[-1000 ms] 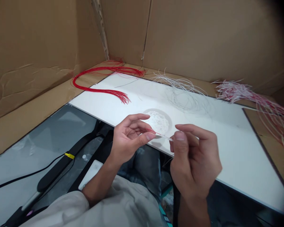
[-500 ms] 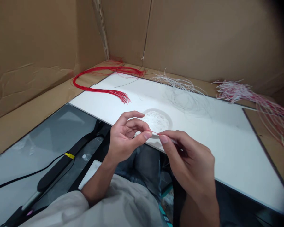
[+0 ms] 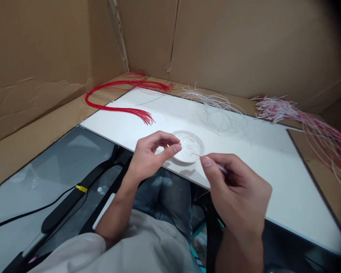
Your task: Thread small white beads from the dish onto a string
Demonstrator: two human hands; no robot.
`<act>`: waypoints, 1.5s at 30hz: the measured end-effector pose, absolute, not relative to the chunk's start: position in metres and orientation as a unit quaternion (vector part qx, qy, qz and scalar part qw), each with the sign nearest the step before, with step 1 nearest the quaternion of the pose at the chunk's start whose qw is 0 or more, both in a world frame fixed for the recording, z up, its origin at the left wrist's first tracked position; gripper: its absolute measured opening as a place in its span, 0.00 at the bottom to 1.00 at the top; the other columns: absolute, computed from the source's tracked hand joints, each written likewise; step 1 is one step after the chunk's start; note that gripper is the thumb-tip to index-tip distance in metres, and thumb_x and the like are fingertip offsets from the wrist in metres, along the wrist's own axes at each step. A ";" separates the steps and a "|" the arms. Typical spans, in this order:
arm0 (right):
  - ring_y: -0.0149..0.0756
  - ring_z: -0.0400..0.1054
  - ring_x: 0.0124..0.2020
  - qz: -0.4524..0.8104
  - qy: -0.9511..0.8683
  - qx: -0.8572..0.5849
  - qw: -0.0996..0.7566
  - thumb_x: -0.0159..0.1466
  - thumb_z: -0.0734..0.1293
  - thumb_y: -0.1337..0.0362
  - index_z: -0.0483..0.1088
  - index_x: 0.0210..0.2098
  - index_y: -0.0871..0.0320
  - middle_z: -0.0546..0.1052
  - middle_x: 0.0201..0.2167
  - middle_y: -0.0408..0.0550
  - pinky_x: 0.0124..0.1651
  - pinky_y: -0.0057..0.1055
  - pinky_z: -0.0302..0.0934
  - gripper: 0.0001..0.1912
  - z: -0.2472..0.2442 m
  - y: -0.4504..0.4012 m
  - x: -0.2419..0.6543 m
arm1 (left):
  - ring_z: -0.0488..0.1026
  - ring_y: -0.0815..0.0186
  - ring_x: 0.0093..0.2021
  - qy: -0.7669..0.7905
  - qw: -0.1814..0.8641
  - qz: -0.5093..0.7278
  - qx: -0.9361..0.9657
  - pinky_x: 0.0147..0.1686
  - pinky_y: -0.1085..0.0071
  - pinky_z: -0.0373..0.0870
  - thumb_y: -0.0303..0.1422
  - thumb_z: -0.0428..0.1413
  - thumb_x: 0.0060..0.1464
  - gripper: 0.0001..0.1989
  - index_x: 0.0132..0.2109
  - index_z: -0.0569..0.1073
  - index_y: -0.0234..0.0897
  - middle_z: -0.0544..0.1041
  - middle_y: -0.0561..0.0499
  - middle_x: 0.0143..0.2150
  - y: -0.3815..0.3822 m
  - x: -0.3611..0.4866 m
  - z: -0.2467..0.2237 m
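My right hand (image 3: 235,185) pinches a thin red thread (image 3: 196,154), whose free end points left over a shallow round bowl (image 3: 184,163). Small white pieces (image 3: 187,146) fill the bowl. Something small and pale also shows between the fingers of my right hand. At the bowl's left edge is my left hand (image 3: 156,151), its thumb and fingertips close together; whether anything tiny lies between them is too small to see. A gap separates the two hands.
A bundle of red threads (image 3: 116,109) curves over the white board (image 3: 272,167) at back left. White threads (image 3: 213,100) lie at the back, red-and-white strands (image 3: 284,110) at right. Cardboard walls (image 3: 230,45) stand behind.
My hands have moved apart. My left hand has let go of the red thread's end and shifted up; my right hand has moved right, still holding the thread.
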State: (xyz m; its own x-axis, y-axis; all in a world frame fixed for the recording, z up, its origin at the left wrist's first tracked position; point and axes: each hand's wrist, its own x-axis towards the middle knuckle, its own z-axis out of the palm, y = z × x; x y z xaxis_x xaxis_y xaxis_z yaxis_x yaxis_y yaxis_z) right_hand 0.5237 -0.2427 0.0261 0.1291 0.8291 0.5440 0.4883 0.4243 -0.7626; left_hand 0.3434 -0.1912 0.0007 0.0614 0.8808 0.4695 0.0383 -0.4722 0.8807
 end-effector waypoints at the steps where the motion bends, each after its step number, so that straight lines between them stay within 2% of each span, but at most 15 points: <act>1: 0.25 0.56 0.18 0.148 -0.629 -0.523 0.556 0.66 0.73 0.59 0.79 0.31 0.56 0.69 0.17 0.38 0.20 0.23 0.55 0.09 0.026 -0.242 0.525 | 0.80 0.66 0.38 0.391 0.326 0.524 0.683 0.41 0.71 0.75 0.35 0.65 0.60 0.06 0.39 0.80 0.36 0.84 0.48 0.38 -0.183 0.343 0.005; 3: 0.25 0.56 0.18 0.139 -0.608 -0.535 0.570 0.65 0.74 0.58 0.79 0.30 0.56 0.67 0.16 0.37 0.20 0.23 0.55 0.10 0.026 -0.241 0.527 | 0.79 0.63 0.37 0.422 0.258 0.367 0.788 0.41 0.68 0.73 0.32 0.64 0.60 0.04 0.38 0.82 0.36 0.84 0.48 0.37 -0.165 0.349 0.012; 6: 0.25 0.58 0.19 0.130 -0.585 -0.543 0.589 0.65 0.74 0.58 0.79 0.31 0.56 0.69 0.17 0.38 0.21 0.23 0.56 0.09 0.026 -0.240 0.530 | 0.80 0.55 0.39 0.462 0.192 0.174 0.848 0.39 0.65 0.71 0.30 0.68 0.54 0.03 0.37 0.83 0.36 0.84 0.45 0.37 -0.144 0.367 0.019; 10: 0.26 0.60 0.20 0.117 -0.563 -0.552 0.603 0.65 0.74 0.58 0.80 0.32 0.56 0.72 0.20 0.39 0.22 0.24 0.56 0.09 0.025 -0.239 0.532 | 0.79 0.54 0.38 0.474 0.179 0.113 0.854 0.36 0.65 0.69 0.28 0.67 0.53 0.02 0.32 0.83 0.37 0.82 0.45 0.34 -0.133 0.387 0.018; 15: 0.26 0.59 0.20 0.118 -0.556 -0.556 0.606 0.65 0.73 0.57 0.78 0.31 0.56 0.72 0.20 0.39 0.22 0.25 0.55 0.10 0.023 -0.232 0.535 | 0.77 0.57 0.42 0.426 0.165 0.195 0.868 0.41 0.65 0.70 0.27 0.63 0.58 0.05 0.35 0.84 0.38 0.80 0.46 0.37 -0.131 0.377 0.007; 19: 0.25 0.58 0.18 0.160 -0.554 -0.555 0.599 0.66 0.72 0.58 0.78 0.31 0.57 0.78 0.25 0.42 0.19 0.25 0.51 0.10 0.017 -0.222 0.535 | 0.79 0.62 0.39 0.364 0.182 0.391 0.826 0.43 0.67 0.73 0.28 0.63 0.60 0.04 0.39 0.84 0.39 0.82 0.48 0.37 -0.135 0.366 -0.010; 22: 0.27 0.65 0.23 0.193 -0.550 -0.553 0.595 0.65 0.73 0.59 0.78 0.32 0.57 0.82 0.30 0.45 0.21 0.25 0.55 0.08 0.011 -0.218 0.532 | 0.81 0.65 0.36 0.308 0.228 0.548 0.744 0.40 0.70 0.75 0.31 0.65 0.60 0.03 0.38 0.85 0.40 0.85 0.49 0.36 -0.147 0.366 -0.019; 25: 0.31 0.71 0.28 0.207 -0.555 -0.548 0.591 0.65 0.73 0.60 0.79 0.33 0.56 0.82 0.31 0.46 0.24 0.25 0.59 0.07 0.011 -0.220 0.527 | 0.81 0.67 0.34 0.279 0.269 0.623 0.679 0.37 0.72 0.77 0.30 0.66 0.59 0.03 0.38 0.86 0.42 0.86 0.50 0.35 -0.164 0.369 -0.023; 33: 0.30 0.74 0.31 0.200 -0.592 -0.489 0.609 0.67 0.72 0.66 0.79 0.36 0.53 0.83 0.33 0.43 0.26 0.25 0.62 0.03 0.019 -0.236 0.515 | 0.82 0.68 0.36 0.249 0.291 0.668 0.638 0.38 0.72 0.79 0.29 0.69 0.56 0.06 0.41 0.86 0.46 0.86 0.52 0.36 -0.184 0.368 -0.016; 38: 0.29 0.71 0.32 0.174 -0.631 -0.445 0.611 0.66 0.72 0.70 0.76 0.35 0.55 0.80 0.33 0.43 0.28 0.26 0.61 0.05 0.018 -0.237 0.514 | 0.83 0.68 0.36 0.222 0.321 0.653 0.649 0.39 0.74 0.80 0.29 0.70 0.54 0.06 0.40 0.86 0.42 0.86 0.51 0.35 -0.187 0.367 -0.015; 45: 0.28 0.72 0.33 0.180 -0.647 -0.450 0.589 0.67 0.72 0.70 0.75 0.35 0.55 0.80 0.35 0.42 0.27 0.24 0.61 0.05 0.019 -0.239 0.516 | 0.82 0.68 0.36 0.235 0.316 0.644 0.656 0.39 0.74 0.79 0.30 0.69 0.55 0.04 0.39 0.85 0.39 0.85 0.50 0.35 -0.189 0.367 -0.016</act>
